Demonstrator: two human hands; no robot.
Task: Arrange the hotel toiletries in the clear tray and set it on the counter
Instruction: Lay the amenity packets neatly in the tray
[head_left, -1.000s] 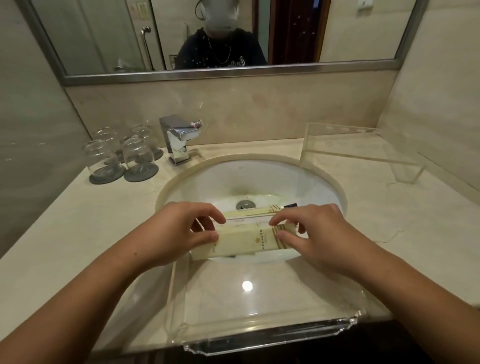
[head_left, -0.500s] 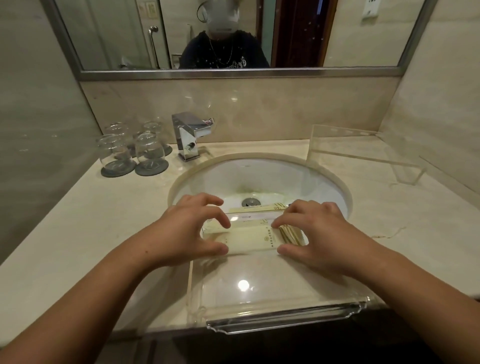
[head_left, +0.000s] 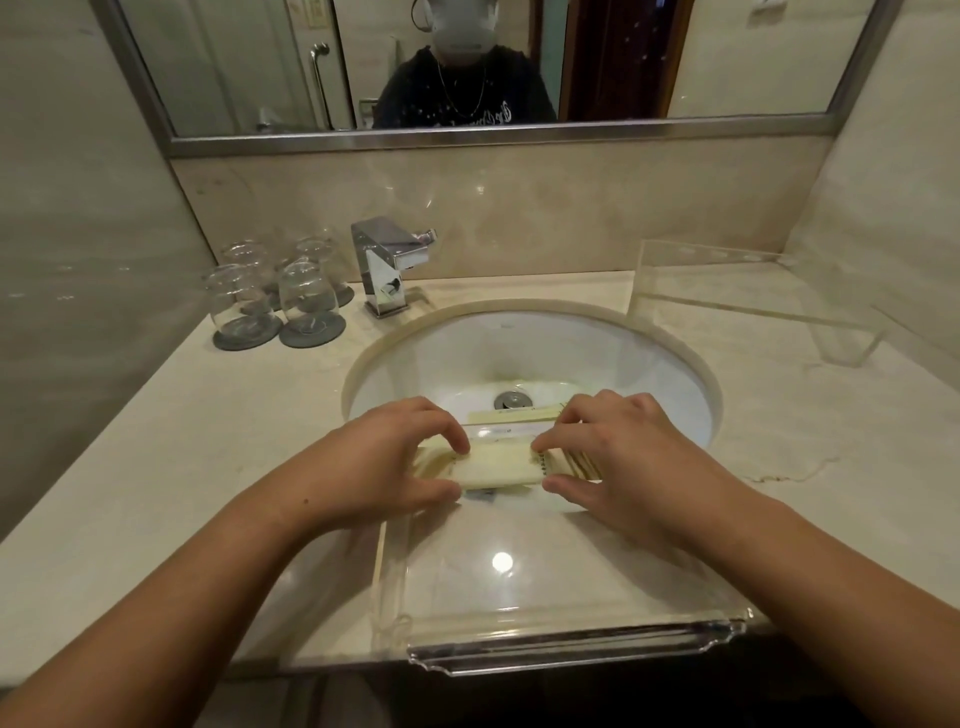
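A clear acrylic tray (head_left: 571, 652) lies on the counter's front edge, its far end reaching over the sink basin (head_left: 530, 358). At that far end lie several cream toiletry boxes (head_left: 501, 465) side by side, with another cream box (head_left: 514, 414) behind them. My left hand (head_left: 387, 467) pinches the left end of the front box between thumb and fingers. My right hand (head_left: 618, 457) pinches its right end, where striped box ends show. Parts of the boxes are hidden under my fingers.
Upturned glasses (head_left: 306, 296) stand on grey coasters at the back left, beside a chrome faucet (head_left: 387, 267). A clear acrylic stand (head_left: 753, 296) sits at the back right. A mirror (head_left: 493, 67) shows a person in a dark top. The marble counter (head_left: 182, 441) spreads on both sides.
The view has drifted so the tray sits further right. Both hands have pressed the front box down flatter into the tray's far end, fingers closer over it.
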